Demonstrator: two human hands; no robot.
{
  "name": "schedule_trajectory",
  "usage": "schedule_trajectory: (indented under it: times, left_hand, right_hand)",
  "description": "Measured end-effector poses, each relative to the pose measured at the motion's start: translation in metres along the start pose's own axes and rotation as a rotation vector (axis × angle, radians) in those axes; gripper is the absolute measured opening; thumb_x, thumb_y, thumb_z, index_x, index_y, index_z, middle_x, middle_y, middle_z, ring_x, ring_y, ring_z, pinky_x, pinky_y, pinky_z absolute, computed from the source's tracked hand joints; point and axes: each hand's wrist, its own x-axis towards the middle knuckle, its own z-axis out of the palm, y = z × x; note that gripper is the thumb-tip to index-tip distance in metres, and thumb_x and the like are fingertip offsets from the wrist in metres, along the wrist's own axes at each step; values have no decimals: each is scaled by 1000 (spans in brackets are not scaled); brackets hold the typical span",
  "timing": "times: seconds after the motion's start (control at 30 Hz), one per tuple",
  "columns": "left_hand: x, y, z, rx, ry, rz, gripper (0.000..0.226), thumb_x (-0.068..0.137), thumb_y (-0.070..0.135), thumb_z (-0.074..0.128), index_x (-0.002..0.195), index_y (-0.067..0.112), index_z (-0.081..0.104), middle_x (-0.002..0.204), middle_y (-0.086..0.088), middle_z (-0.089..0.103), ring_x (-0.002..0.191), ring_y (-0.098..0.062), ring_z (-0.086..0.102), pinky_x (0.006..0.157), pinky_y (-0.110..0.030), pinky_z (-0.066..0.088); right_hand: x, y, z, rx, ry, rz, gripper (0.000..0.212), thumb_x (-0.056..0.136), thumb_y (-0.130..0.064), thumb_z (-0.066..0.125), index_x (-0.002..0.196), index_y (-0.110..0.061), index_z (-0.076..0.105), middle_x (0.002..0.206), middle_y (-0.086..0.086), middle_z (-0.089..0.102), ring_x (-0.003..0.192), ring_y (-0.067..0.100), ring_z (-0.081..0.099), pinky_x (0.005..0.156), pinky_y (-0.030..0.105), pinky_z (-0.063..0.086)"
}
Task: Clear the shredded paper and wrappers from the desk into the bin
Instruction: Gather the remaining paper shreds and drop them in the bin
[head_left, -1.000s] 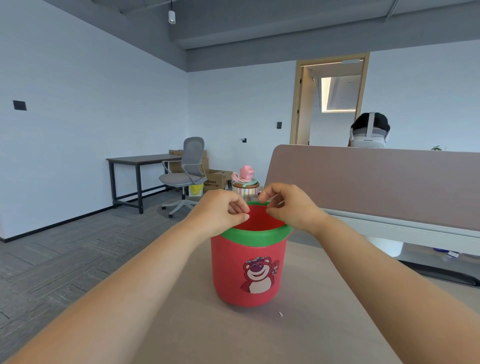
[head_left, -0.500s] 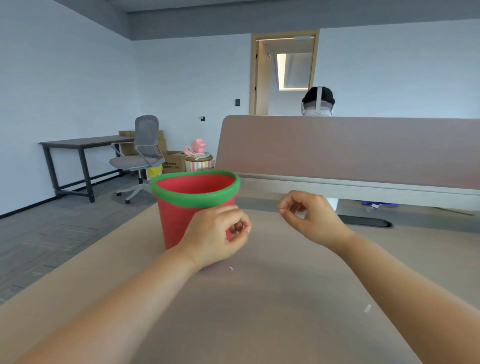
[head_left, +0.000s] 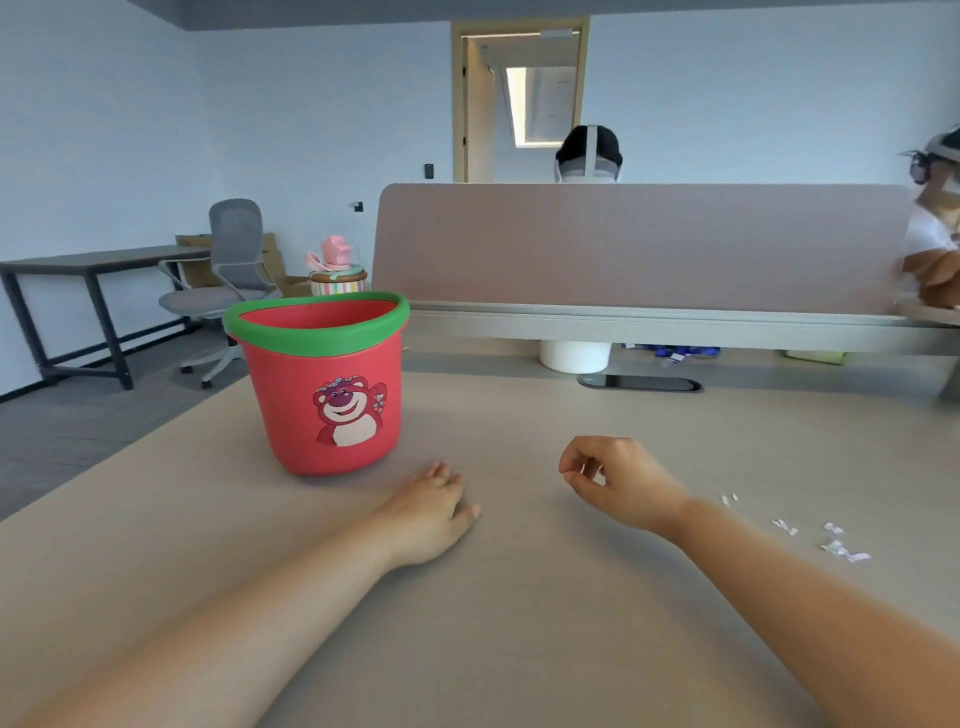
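Red bin (head_left: 322, 395) stands on the desk (head_left: 519, 597); left hand (head_left: 434, 512) flat beside it, right hand (head_left: 618, 480) loosely curled, empty; scraps (head_left: 810, 535) farther right.

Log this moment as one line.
left hand: flat on desk, empty | right hand: curled | paper scraps: right | bin: upright

Left hand (head_left: 434, 512) and right hand (head_left: 621, 480): both bare, without gloves, rings or watch. Both forearms bare to the frame edge; no sleeve visible.
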Motion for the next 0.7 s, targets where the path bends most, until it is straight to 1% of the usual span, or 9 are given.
schedule_trajectory:
  times: [0.1,0.2,0.27,0.37,0.47,0.53,0.6,0.67,0.7]
  left_hand:
    - [15,38,3,-21,-37,118,63,98,42,25,145,4,8,156,-16,1,145,-22,-1,119,-35,4]
    - [30,91,6,-64,-63,269,60,99,38,24,145,5,7,157,-14,2,145,-20,-1,118,-33,3]
    - [38,126,9,-76,-68,368,58,99,35,24,145,4,7,157,-13,3,145,-20,1,118,-32,4]
    - [45,168,15,-91,-89,482,57,99,32,25,145,4,7,157,-13,4,145,-20,3,117,-30,5]
    - [48,189,17,-203,-90,555,58,98,31,31,146,8,7,157,-6,8,144,-17,11,114,-25,11]
    - [52,188,16,-325,-81,558,62,97,31,37,147,15,5,157,2,9,143,-13,16,111,-20,14]
    - [60,177,13,-311,-16,557,64,94,32,44,147,17,11,157,4,10,142,-11,16,110,-20,14]
    - [69,166,12,-212,59,536,57,92,34,47,143,17,26,153,3,20,140,-14,19,111,-24,19]
    - [73,164,11,-168,77,517,54,93,35,46,140,16,31,151,2,24,139,-16,21,110,-25,21]
  right_hand:
    - [-25,20,-23,-16,54,96,13,84,-15,54,77,-26,57,80,-6,64,72,9,57,60,7,39]
    - [-53,43,-52,-21,165,217,14,83,-12,55,76,-24,58,71,-10,60,65,4,53,57,7,39]
    - [-73,58,-68,-36,241,291,15,83,-10,56,76,-24,58,72,-9,60,65,3,54,58,8,40]
    - [-102,77,-83,-61,278,392,16,83,-9,56,77,-24,59,73,-6,61,65,3,53,59,8,39]
    - [-122,91,-92,-63,305,473,16,84,-9,54,84,-22,63,81,0,65,67,8,54,65,17,43]
    - [-131,98,-96,-74,290,523,20,87,-9,51,98,-17,65,95,2,67,78,12,57,80,25,48]
    - [-137,104,-98,-105,209,595,30,89,-9,47,115,-16,60,115,2,63,98,15,58,94,27,42]
    - [-139,110,-97,-177,139,663,36,89,-7,42,122,-14,55,126,3,57,112,21,55,98,27,38]
    - [-139,113,-95,-217,128,681,36,89,-6,41,121,-13,56,126,5,57,113,24,54,97,28,39]
